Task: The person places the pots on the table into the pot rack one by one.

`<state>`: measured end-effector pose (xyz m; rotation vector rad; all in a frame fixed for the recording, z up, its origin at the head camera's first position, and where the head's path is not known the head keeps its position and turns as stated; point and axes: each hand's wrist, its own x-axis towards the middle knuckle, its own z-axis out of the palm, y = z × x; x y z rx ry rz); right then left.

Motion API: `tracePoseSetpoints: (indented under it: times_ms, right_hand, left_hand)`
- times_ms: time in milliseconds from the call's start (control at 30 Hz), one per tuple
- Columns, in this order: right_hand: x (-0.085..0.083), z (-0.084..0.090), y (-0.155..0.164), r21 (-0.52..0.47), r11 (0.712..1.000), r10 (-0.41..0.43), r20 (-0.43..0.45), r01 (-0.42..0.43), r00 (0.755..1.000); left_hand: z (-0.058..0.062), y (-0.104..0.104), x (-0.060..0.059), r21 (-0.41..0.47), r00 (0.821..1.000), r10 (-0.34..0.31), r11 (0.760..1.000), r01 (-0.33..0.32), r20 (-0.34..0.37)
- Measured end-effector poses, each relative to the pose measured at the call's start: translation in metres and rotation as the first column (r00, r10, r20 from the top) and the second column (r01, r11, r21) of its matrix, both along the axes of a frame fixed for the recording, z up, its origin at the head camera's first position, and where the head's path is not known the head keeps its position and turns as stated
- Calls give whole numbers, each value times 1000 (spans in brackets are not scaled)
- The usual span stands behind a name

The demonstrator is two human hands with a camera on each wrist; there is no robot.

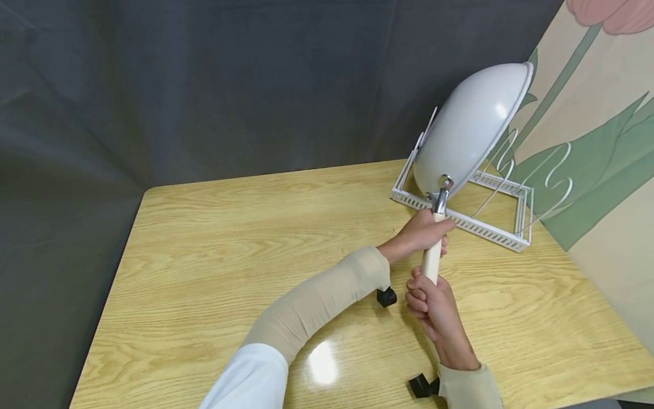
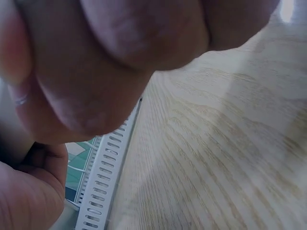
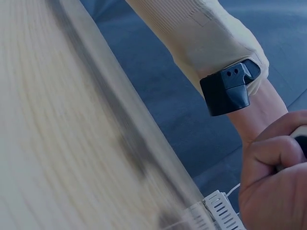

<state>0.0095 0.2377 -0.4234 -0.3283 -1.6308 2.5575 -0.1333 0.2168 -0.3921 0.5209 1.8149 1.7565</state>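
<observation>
On bench, far right: pan [image 1: 470, 136] tilted in rack [image 1: 462, 224] | left hand [image 1: 421, 233] and right hand [image 1: 431, 307] both wrapped round handle [image 1: 432, 261] | advice: move slowly, clear the wire dividers.

White pan [image 1: 472, 133], cream handle [image 1: 432, 261]; white rack [image 1: 503, 233]; yellow wood-grain table [image 1: 214, 255]; beige sleeves [image 1: 317, 301].

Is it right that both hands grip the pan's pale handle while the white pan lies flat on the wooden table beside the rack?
Not quite. Both the left hand and the right hand do grip the pale handle, but the white pan does not lie flat on the wooden table: it stands tilted on edge in the white rack, underside toward the camera. The head view shows this.
</observation>
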Motion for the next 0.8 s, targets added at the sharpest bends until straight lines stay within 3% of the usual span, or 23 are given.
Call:
tracePoseSetpoints:
  times_ms: [200,467,567,800]
  right_hand:
    - [-3,0,-1,8,1000,-10,16,10,1000]
    - [-4,-2,0,15,1000,-20,32,20,999]
    - [-5,-1,1,75,997,-31,67,26,997]
    - [-5,-1,6,231,973,-35,104,10,994]
  left_hand:
    - [0,-1,-2,-12,1000,-15,1000,15,10]
    - [-2,-1,-4,64,996,-39,997,33,80]
    - [-3,-1,-5,70,995,-53,996,47,85]
    - [-8,-3,-10,-15,997,-70,997,71,25]
